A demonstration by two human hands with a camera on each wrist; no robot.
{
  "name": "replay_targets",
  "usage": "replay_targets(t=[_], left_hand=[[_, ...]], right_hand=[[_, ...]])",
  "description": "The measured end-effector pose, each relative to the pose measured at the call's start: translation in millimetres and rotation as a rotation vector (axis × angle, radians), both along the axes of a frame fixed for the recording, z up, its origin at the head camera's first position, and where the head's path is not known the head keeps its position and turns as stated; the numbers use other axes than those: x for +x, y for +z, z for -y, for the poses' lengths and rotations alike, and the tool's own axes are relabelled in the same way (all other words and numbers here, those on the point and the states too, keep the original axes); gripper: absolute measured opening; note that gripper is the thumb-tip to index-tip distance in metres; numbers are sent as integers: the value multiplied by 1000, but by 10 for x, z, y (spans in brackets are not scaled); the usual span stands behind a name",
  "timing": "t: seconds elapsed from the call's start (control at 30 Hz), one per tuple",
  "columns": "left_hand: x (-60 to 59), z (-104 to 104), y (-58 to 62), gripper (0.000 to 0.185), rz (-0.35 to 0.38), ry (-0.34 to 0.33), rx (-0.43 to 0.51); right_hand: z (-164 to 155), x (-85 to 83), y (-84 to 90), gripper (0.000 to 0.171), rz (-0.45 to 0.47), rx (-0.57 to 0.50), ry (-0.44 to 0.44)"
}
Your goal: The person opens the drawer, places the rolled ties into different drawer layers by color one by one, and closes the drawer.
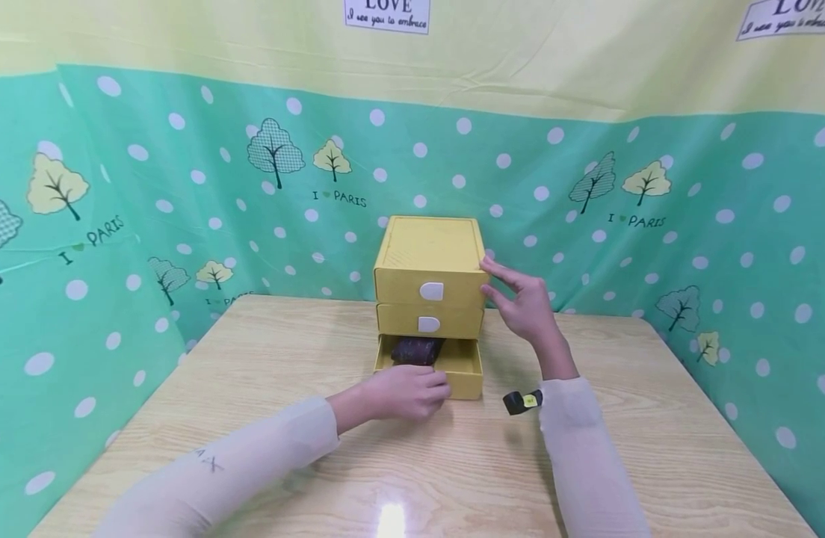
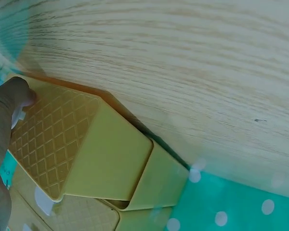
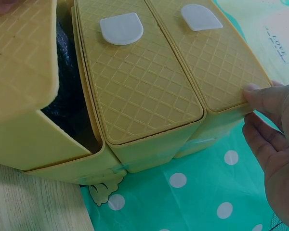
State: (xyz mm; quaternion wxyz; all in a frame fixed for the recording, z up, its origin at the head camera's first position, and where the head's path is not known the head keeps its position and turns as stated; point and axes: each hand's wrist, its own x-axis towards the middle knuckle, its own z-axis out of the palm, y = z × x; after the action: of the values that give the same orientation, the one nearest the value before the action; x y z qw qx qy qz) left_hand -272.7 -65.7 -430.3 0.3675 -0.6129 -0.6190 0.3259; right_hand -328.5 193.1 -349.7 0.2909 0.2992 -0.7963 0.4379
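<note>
A yellow three-drawer box (image 1: 429, 243) stands at the back of the table; its bottom drawer (image 1: 466, 385) is pulled out, while the upper two are in. My left hand (image 1: 407, 392) holds the bottom drawer's front at the white handle (image 2: 18, 115), largely covered by the fingers. Inside that drawer lies a dark, shiny, crinkled item (image 1: 417, 350), its kind unclear. At the box's upper right front corner rests my right hand (image 1: 523, 305), thumb on the top drawer's front and fingers along the side wall.
The box stands on a light wood-grain table (image 1: 285, 344). Behind and beside it hangs a green and yellow printed cloth (image 1: 446, 164). A small black device with a yellow label (image 1: 522, 402) sits at the right wrist.
</note>
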Motion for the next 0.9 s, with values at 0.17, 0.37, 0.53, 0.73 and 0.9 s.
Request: replay_targets(t=[0.17,0.37,0.53,0.73,0.9], left_hand=[[-41,-7,-25,39,4,-24,12],[-45,-7,-24,29,8,-26,20],[-74,-11,-38,26,4,-15,15],[-118,2,-52,28,-2,2,15],[-150,1,-39,23,-2,37,3]], right_hand=[[-8,-11,-4,43,-2,1,0],[-10,-20,-6,43,-4,5,1],[-11,-7,-1,43,5,9,-9],[-12,3,0,43,10,17,-17],[-8,-3,0,43,6,3,-6]])
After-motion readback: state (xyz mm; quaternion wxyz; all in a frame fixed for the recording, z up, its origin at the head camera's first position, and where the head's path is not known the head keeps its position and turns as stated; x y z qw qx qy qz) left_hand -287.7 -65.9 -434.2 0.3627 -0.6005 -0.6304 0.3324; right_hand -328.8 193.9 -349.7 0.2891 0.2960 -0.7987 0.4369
